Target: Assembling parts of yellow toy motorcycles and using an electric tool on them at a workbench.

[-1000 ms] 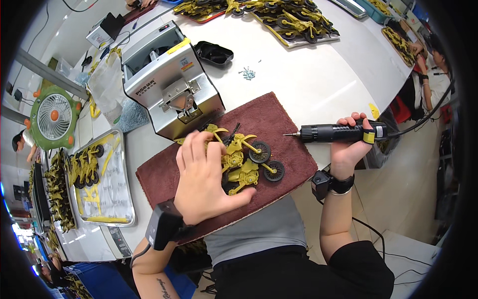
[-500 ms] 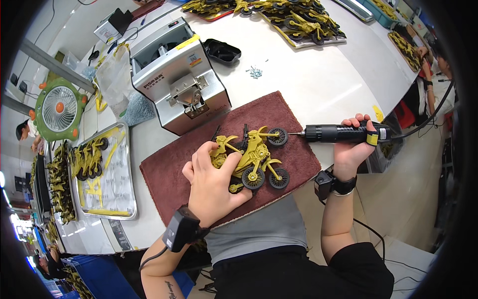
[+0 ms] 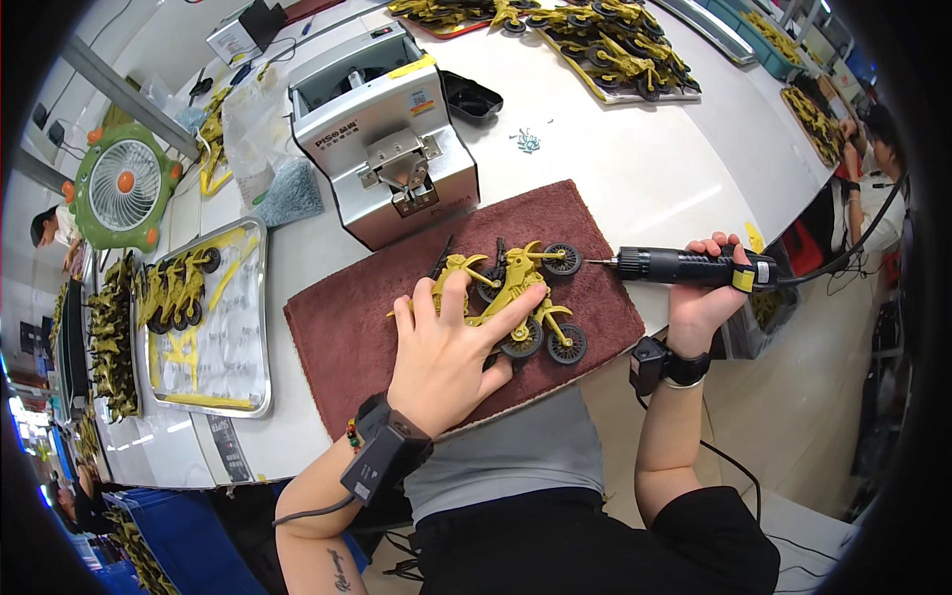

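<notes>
Two yellow toy motorcycles with black wheels lie side by side on a maroon cloth. My left hand point(image 3: 441, 362) rests over them with its fingers spread; its index finger lies along the right toy motorcycle point(image 3: 518, 288). Its other fingers touch the left toy motorcycle point(image 3: 454, 270), which they partly cover. My right hand point(image 3: 699, 302) is wrapped round a black electric screwdriver point(image 3: 659, 265). The bit points left at the right motorcycle's upper wheel, a short gap from it. The maroon cloth point(image 3: 337, 342) lies under both toys.
Behind the cloth stands a silver screw-feeding machine point(image 3: 392, 149), with loose screws point(image 3: 526, 141) beside it. A metal tray point(image 3: 260, 347) with toy motorcycles and a green fan point(image 3: 124, 188) are at left. More toys are piled on a far tray point(image 3: 620, 97). A person point(image 3: 878, 149) sits far right.
My left hand has loosened its curl and spread, its index finger now stretched across the right motorcycle. Both toys have shifted slightly. The screwdriver stays nearly still in my right hand.
</notes>
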